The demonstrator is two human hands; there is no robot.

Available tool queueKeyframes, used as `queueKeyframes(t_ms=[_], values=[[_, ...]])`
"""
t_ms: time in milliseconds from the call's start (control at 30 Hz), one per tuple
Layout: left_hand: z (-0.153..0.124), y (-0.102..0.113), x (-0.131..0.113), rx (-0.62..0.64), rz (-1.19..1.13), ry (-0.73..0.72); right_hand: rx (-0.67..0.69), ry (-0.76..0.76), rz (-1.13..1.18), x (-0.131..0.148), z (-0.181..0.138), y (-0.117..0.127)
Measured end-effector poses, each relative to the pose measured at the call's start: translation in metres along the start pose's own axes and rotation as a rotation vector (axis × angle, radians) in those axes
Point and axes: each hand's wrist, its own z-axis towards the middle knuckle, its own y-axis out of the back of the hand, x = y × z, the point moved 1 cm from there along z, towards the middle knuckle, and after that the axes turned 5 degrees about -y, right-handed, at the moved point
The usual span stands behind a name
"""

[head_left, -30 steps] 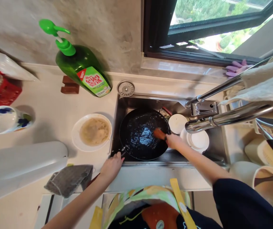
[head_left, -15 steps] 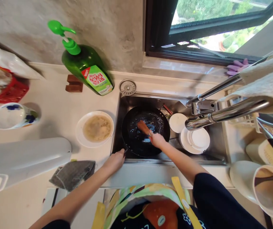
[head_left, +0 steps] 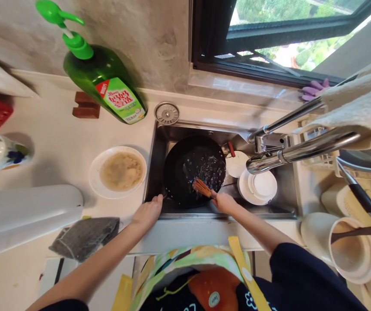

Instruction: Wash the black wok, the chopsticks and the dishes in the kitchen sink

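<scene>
Mid-frame, the right hand [head_left: 224, 202] grips a brush [head_left: 201, 187], seemingly scrubbing the pan [head_left: 185, 166], which the left hand [head_left: 149, 210], curled shut on it, should next hold still.

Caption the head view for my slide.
Left hand grips a black wok; right hand holds a bristle brush inside it.

From above a patterned apron [head_left: 188, 255], a head-worn camera faces forward and steeply down at close range, the black pan [head_left: 185, 170] near mid-frame, its single wide view stretching from counter [head_left: 60, 125] at left to window [head_left: 276, 36] at upper right.
</scene>
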Motion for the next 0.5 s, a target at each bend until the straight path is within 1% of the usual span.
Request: queueKeyframes(t_ms=[33, 67, 133, 167, 200, 233, 267, 333, 367, 400, 433, 467, 500], values=[[0.0, -0.001, 0.001, 0.001, 0.0, 0.003, 0.018, -0.012, -0.005, -0.008, -0.003, -0.001], [0.0, -0.003, 0.001, 0.0, 0.0, 0.004, 0.006, -0.054, -0.017, -0.017, -0.005, 0.001], [-0.001, -0.005, 0.0, -0.001, 0.001, -0.001, -0.072, -0.169, -0.037, -0.03, -0.006, 0.008], [0.0, -0.005, 0.0, -0.002, 0.003, -0.008, -0.105, -0.206, -0.037, -0.028, -0.006, 0.01], [0.0, -0.006, -0.002, -0.004, 0.004, -0.011, -0.115, -0.218, -0.024, -0.021, -0.007, 0.01], [0.001, -0.007, -0.003, -0.005, 0.005, -0.011, -0.095, -0.202, 0.005, -0.009, -0.009, 0.008], [0.001, -0.008, -0.004, -0.007, 0.005, -0.007, -0.054, -0.151, 0.051, 0.007, -0.012, 0.004], [0.002, -0.01, -0.005, -0.014, 0.002, 0.002, -0.004, 0.031, 0.179, 0.037, -0.022, -0.004], [0.003, -0.011, -0.005, -0.015, 0.0, 0.006, 0.001, 0.128, 0.235, 0.047, -0.027, -0.005], [0.002, -0.012, -0.005, -0.014, -0.003, 0.006, 0.008, 0.197, 0.27, 0.05, -0.033, -0.005], [0.002, -0.013, -0.004, -0.01, -0.006, 0.004, 0.023, 0.221, 0.278, 0.047, -0.037, -0.003], [0.002, -0.013, -0.004, -0.007, -0.009, -0.001, 0.045, 0.199, 0.266, 0.04, -0.041, 0.001], [0.002, -0.012, -0.004, -0.007, -0.01, -0.006, 0.074, 0.145, 0.242, 0.031, -0.043, 0.006]])
